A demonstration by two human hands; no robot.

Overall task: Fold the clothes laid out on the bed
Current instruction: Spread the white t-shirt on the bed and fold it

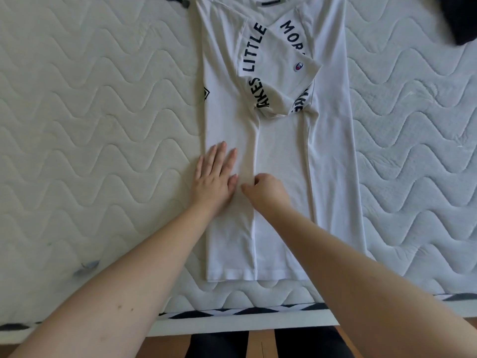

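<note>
One white T-shirt [278,156] is counted on one quilted mattress [90,112]. Two hands are seen on the shirt: one left hand [213,180] and one right hand [265,191]. One dark garment [456,16] is found at the far right corner, and one dark item [175,0] at the top edge.
</note>
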